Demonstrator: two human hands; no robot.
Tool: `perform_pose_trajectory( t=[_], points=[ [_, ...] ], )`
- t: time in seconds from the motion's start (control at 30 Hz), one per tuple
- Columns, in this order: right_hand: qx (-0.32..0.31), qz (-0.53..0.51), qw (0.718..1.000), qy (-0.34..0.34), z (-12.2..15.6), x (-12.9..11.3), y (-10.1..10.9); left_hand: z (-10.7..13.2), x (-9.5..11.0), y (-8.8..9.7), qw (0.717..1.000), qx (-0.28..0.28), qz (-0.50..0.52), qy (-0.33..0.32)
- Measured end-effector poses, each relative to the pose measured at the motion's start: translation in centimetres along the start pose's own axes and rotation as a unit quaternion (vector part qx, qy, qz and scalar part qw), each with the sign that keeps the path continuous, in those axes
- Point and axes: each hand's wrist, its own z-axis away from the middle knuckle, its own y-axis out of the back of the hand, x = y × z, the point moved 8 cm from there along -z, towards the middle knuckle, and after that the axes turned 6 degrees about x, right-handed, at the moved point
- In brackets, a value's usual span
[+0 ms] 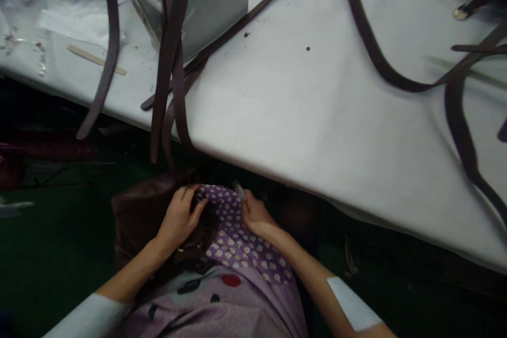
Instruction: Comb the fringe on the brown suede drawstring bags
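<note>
A brown leather bag [140, 211] rests on my lap, leaning to the left. My left hand [182, 214] is closed on its upper edge, the thumb and fingers curled around dark material there. Below that hand, small metal fittings show on the bag's front. My right hand [255, 214] is closed over the purple flowered cloth [233, 222] on my lap, apart from the bag. From its fingertips sticks a small pale, bristly thing [238, 190], like the head of a brush; its handle is hidden in the hand.
In front is a white-covered table [285, 116], its edge above my hands. Dark brown straps [170, 58] hang over that edge at the left, beside a grey upright plate [217, 5]. More straps [380, 63] lie at the right. A thin wooden stick [89, 56] lies far left.
</note>
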Motion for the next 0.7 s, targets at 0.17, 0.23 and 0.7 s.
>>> perform_pose_trajectory(
  t=[0.17, 0.23, 0.7],
  points=[
    [-0.005, -0.008, 0.999, 0.031, 2.2, -3.1, -4.1, 2.8, -1.0, 4.2, 0.995, 0.052, -0.063, 0.060],
    [-0.006, -0.007, 1.000, 0.020, 2.4, -2.9, -4.4, 4.2, -2.3, 5.5, 0.990, 0.055, -0.061, 0.117],
    [0.106, -0.104, 0.984, 0.095, 6.4, -7.7, -1.4, 8.0, -6.7, 6.0, 0.833, 0.073, 0.285, 0.468]
  ],
)
